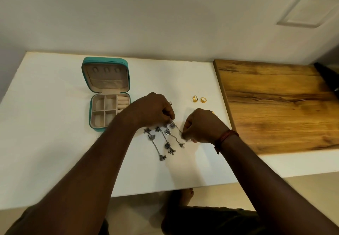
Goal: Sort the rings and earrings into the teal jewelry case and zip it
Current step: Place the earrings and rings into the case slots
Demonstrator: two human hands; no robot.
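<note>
The teal jewelry case [91, 106] lies open on the white table, lid back, beige compartments showing. Several long silver chain earrings [161, 141] lie side by side just right of it. My left hand [154, 109] pinches the top of the rightmost silver earring [173, 125]. My right hand [200, 124] pinches the lower end of the same earring's chain. Two gold rings [199, 99] sit beyond my right hand. A small silver piece [170, 103] peeks out behind my left hand, and a gold speck [212, 112] shows behind my right hand.
A wooden board [275, 102] covers the right part of the white table [45, 143]. A dark object [326, 77] lies at the board's far right edge. The wall stands right behind the table. My foot shows under the front edge.
</note>
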